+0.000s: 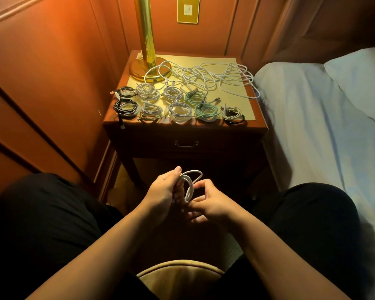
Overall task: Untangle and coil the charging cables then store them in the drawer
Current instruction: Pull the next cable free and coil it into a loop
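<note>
In the lower middle of the frame the two hands meet over a white cable point(189, 185) that is gathered into a few upright loops. The left hand point(162, 191) has its fingers curled round one side of the loops, with the thumb pressed on top near the bend. The right hand point(210, 204) sits just beside it, thumb and forefinger pinching the other side of the same loops while the remaining fingers curl loosely below. Both forearms reach in from the bottom corners of the frame, above dark-clad knees and a pale cushion edge point(180, 273) at the bottom centre. Above the hands, in the middle of the frame, stands a wooden nightstand whose surface point(236, 105) carries the rest of the cables. Along its front edge lie two rows of coiled cables point(173, 105): black ones at the left, white and grey in the middle, green ones toward the right, and a mixed black-and-white coil at the far right. Behind them, toward the upper part of the surface, sprawls a loose tangle of white cables point(208, 76), one loop lying over the foot of a brass lamp point(146, 40) at the back left corner. The drawer point(186, 144) below the surface is closed, its small metal handle showing. A bed point(312, 105) with pale sheets fills the right side of the frame, touching the nightstand.
</note>
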Action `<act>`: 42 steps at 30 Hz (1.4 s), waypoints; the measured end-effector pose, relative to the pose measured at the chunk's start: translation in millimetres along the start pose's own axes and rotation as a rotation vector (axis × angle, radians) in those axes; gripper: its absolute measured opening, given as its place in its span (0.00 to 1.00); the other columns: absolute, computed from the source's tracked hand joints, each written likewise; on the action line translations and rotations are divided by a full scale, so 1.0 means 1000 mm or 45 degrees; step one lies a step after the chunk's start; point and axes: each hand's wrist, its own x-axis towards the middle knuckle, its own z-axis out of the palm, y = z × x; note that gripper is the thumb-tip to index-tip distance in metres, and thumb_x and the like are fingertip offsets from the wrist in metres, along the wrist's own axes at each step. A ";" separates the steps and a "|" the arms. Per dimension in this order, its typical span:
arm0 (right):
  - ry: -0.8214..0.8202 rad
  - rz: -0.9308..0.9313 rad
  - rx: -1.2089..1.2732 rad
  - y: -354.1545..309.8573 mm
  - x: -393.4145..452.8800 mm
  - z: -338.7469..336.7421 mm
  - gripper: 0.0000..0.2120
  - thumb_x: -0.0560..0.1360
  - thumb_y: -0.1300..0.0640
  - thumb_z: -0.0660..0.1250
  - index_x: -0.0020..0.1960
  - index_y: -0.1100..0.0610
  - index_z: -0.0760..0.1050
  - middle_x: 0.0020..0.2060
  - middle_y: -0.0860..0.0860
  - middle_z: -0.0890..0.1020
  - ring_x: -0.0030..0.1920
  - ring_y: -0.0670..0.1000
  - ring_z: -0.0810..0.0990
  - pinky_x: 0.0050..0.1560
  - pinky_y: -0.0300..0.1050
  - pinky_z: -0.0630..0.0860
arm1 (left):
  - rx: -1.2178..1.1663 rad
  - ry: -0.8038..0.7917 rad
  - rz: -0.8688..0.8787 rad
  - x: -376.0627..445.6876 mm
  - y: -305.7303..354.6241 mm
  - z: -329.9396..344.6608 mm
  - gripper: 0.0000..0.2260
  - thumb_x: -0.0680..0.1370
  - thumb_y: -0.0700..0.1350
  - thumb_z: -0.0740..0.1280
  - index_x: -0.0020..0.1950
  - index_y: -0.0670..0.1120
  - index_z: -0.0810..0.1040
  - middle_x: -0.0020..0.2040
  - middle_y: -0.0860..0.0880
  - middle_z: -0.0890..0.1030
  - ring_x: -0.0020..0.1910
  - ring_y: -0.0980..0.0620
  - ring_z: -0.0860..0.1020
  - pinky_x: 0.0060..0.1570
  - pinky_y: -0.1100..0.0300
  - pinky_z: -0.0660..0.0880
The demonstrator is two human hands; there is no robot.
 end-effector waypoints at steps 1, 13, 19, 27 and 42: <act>-0.003 -0.040 -0.058 0.001 0.002 -0.001 0.17 0.80 0.65 0.71 0.65 0.58 0.70 0.44 0.56 0.85 0.42 0.53 0.85 0.45 0.49 0.84 | 0.012 -0.001 0.024 -0.001 0.003 0.000 0.24 0.86 0.53 0.57 0.31 0.49 0.69 0.29 0.49 0.67 0.28 0.53 0.64 0.32 0.57 0.63; -0.020 -0.104 -0.413 0.008 0.019 -0.008 0.06 0.77 0.58 0.76 0.42 0.54 0.84 0.37 0.51 0.87 0.33 0.44 0.82 0.36 0.40 0.78 | -0.076 -0.023 0.129 -0.004 0.015 0.001 0.20 0.87 0.50 0.55 0.36 0.46 0.66 0.29 0.50 0.66 0.29 0.52 0.64 0.32 0.58 0.63; 0.105 0.001 -0.772 0.027 0.040 -0.005 0.07 0.73 0.47 0.79 0.41 0.48 0.85 0.40 0.47 0.87 0.46 0.46 0.86 0.54 0.50 0.83 | -0.030 -0.066 0.088 -0.007 0.020 -0.001 0.20 0.86 0.51 0.57 0.36 0.45 0.66 0.31 0.48 0.65 0.30 0.51 0.63 0.33 0.57 0.62; 0.149 -0.062 -0.962 0.026 0.049 -0.008 0.07 0.73 0.42 0.78 0.43 0.43 0.85 0.44 0.43 0.86 0.50 0.42 0.83 0.57 0.51 0.82 | -0.157 -0.011 0.080 -0.005 0.016 0.000 0.20 0.85 0.50 0.59 0.34 0.47 0.65 0.30 0.49 0.63 0.29 0.52 0.62 0.32 0.57 0.60; 0.028 -0.541 -0.355 -0.004 0.020 -0.022 0.09 0.82 0.51 0.69 0.55 0.56 0.83 0.49 0.55 0.87 0.54 0.58 0.85 0.61 0.64 0.80 | 0.138 -0.054 0.030 0.005 0.019 0.000 0.23 0.88 0.49 0.54 0.35 0.44 0.70 0.25 0.55 0.71 0.24 0.58 0.71 0.28 0.64 0.70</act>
